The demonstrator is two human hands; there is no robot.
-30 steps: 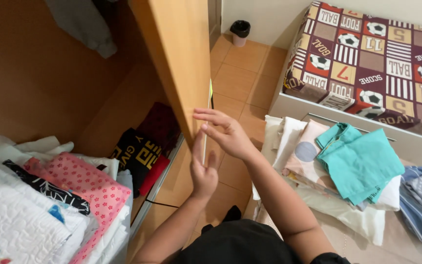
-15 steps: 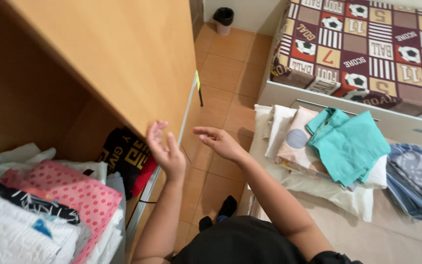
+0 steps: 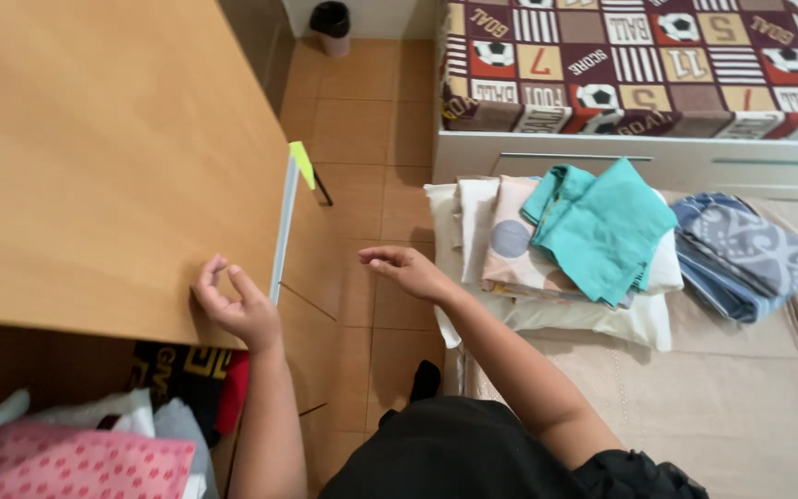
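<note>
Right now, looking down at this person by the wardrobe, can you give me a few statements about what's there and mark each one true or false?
1. The left hand rests against the wooden wardrobe door. True.
2. The right hand grips the teal cloth. False: it hangs open and empty over the tiled floor, apart from the pile.
3. The teal cloth lies on top of a stack of folded linens on the beige mattress. True.
4. A pink dotted fabric lies at the lower left, under the door. True.
5. The blue patterned fabric lies on the floor. False: it lies on the mattress, beside the stack.
</note>
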